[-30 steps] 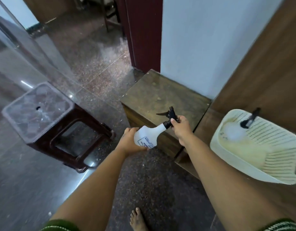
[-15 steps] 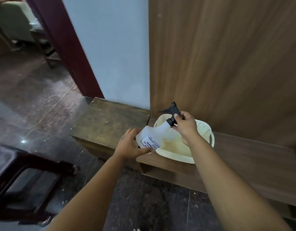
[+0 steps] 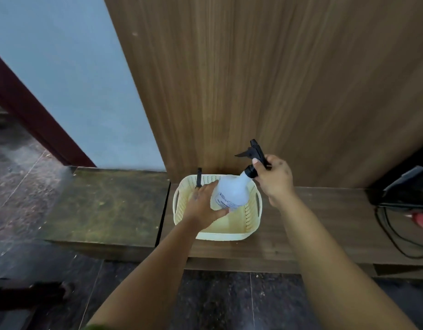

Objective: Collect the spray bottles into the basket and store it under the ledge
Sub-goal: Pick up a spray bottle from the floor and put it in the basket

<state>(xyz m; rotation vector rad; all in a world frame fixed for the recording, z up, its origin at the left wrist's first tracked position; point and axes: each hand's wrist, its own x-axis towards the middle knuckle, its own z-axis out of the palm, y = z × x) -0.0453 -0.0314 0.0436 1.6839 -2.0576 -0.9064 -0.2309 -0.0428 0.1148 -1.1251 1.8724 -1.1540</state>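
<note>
A white spray bottle [image 3: 232, 192] with a black trigger head is held tilted over the cream perforated basket [image 3: 249, 222]. My left hand [image 3: 203, 207] cups the bottle's body from the left. My right hand [image 3: 273, 179] grips its black neck and trigger. The basket stands on a low wooden ledge [image 3: 324, 225] against a wood panel. The black nozzle of a second spray bottle [image 3: 199, 178] sticks up at the basket's back left; its body is hidden behind my left hand.
A worn dark stone step [image 3: 105, 206] adjoins the ledge on the left. A black device [image 3: 405, 186] with cables [image 3: 396, 236] sits at the right end of the ledge. Dark speckled floor [image 3: 217, 301] lies below, with a dark stool edge [image 3: 27, 296] at lower left.
The view has swung right and closer to the basket. Both hands have carried the bottle from beside the basket's left rim to directly over its inside.
</note>
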